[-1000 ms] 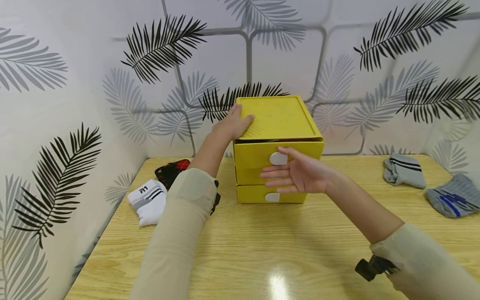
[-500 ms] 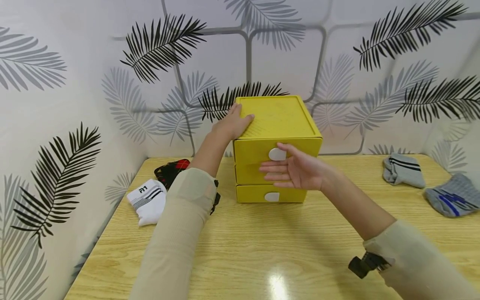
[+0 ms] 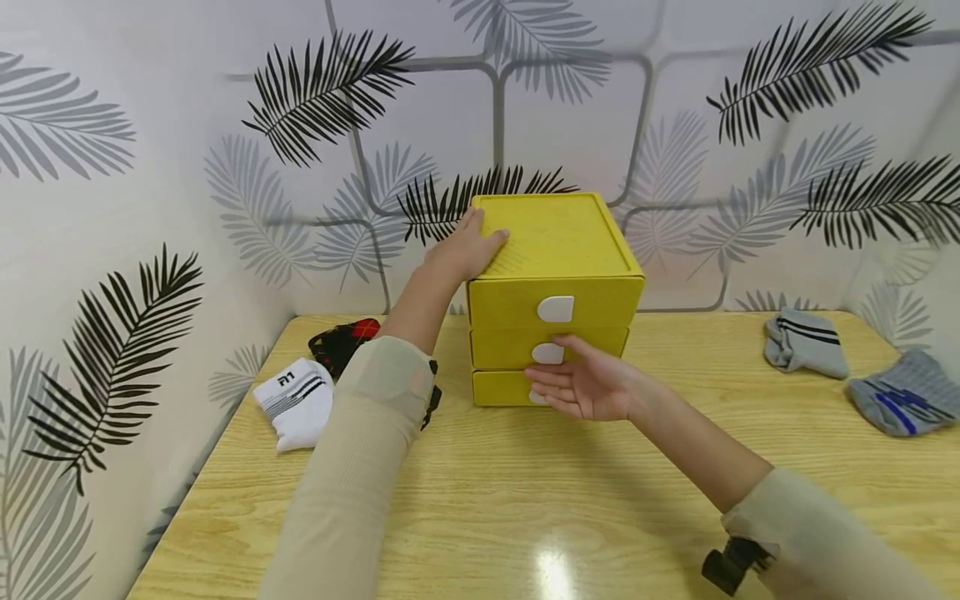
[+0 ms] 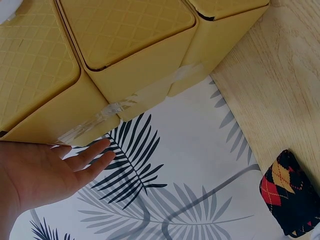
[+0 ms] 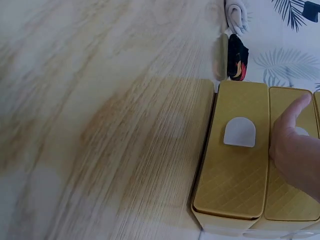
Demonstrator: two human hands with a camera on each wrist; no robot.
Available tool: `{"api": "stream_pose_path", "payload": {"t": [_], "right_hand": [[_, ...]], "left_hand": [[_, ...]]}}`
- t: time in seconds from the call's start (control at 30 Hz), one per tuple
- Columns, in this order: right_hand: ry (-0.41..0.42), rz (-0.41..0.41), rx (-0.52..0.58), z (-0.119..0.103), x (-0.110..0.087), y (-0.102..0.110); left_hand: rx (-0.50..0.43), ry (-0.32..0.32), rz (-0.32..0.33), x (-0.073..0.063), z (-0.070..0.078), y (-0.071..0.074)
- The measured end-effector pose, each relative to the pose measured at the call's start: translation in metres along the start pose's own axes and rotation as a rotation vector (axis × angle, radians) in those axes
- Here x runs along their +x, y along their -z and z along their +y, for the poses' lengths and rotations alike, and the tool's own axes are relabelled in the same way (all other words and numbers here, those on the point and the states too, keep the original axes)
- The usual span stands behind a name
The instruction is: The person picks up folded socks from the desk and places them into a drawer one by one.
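Observation:
A yellow three-drawer box (image 3: 558,237) stands on the wooden table, all its drawers flush, with a white tab on each front. My left hand (image 3: 467,250) rests at its upper left edge, thumb on top; in the left wrist view the straight fingers (image 4: 90,155) lie along the box's side. In front of the middle drawer (image 3: 498,347) is my right hand (image 3: 600,385), palm turned inward, thumb by the middle tab (image 3: 547,353) and fingers extended across the bottom drawer. That hand partly covers the bottom tab (image 3: 537,397) in the head view.
Left of the box lie a white sock (image 3: 296,408) and a dark argyle sock (image 3: 341,343), the latter partly behind my left arm. At the right are a light grey striped sock (image 3: 808,343) and a darker grey sock (image 3: 907,392) with blue marks. A leaf-patterned wall (image 3: 712,250) stands behind.
The top drawer, slightly out a second ago, has gone fully in. My right hand has moved down from the top tab to the middle one. The left hand has stayed put.

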State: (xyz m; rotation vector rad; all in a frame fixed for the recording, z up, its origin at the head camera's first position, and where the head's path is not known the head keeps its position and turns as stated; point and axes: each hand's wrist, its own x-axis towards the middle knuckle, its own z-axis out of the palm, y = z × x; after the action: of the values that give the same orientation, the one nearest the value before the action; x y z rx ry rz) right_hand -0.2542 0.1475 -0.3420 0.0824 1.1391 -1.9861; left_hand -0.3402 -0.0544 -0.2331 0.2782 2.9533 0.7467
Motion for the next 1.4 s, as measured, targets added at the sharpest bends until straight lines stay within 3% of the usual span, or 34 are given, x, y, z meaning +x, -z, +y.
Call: {"api": "stream_pose_path", "payload": {"t": [0.17, 0.57, 0.83, 1.2, 1.4], "right_hand": [[0.022, 0.022, 0.081, -0.002, 0.002, 0.003], [0.035, 0.038, 0.061, 0.004, -0.004, 0.001], [-0.002, -0.078, 0.035, 0.013, -0.019, 0.000], [0.010, -0.069, 0.027, 0.032, -0.034, -0.005], [-0.001, -0.126, -0.004, 0.042, -0.045, -0.009]], "left_hand": [[-0.002, 0.001, -0.005, -0.001, 0.000, 0.000], [-0.003, -0.001, -0.008, 0.001, 0.001, -0.002], [-0.005, 0.001, -0.024, -0.002, 0.002, 0.000], [-0.009, 0.000, -0.038, 0.000, 0.001, 0.001], [-0.011, -0.002, -0.035, -0.001, 0.000, 0.002]]}}
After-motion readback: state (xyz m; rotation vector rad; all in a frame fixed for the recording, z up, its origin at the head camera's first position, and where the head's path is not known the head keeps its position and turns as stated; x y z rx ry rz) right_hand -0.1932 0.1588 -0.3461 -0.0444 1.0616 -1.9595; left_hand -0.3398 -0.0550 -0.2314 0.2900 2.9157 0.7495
